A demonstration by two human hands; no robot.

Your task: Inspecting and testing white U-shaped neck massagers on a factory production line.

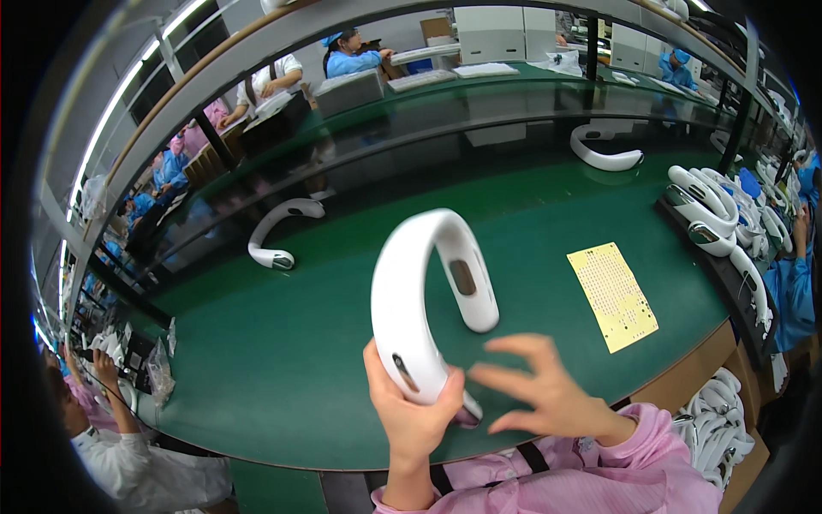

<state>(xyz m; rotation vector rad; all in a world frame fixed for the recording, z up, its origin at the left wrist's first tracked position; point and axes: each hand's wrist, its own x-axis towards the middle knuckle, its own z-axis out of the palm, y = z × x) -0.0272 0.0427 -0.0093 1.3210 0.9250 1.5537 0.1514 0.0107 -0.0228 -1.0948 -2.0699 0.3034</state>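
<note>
A white, C-shaped neck massager [402, 291] stands raised above the green worktable, its curve arching upward. My left hand [413, 420] is closed around its lower end, the thumb across the near side. A dark oval pad [463, 277] shows on the inner face of the free arm, and a small dark slot sits on the outer side above my fingers. Just to the right, my right hand [548, 390] is open, its fingers spread and slightly blurred, pointing toward the massager without touching it.
A yellow sheet of small stickers [612, 295] lies right of centre on the green table [282, 377]. Single massagers rest at far left [267, 240] and far right [606, 156]. A black tray [728, 283] piled with massagers edges the right side; below it, a cardboard box [681, 377] holds more white parts.
</note>
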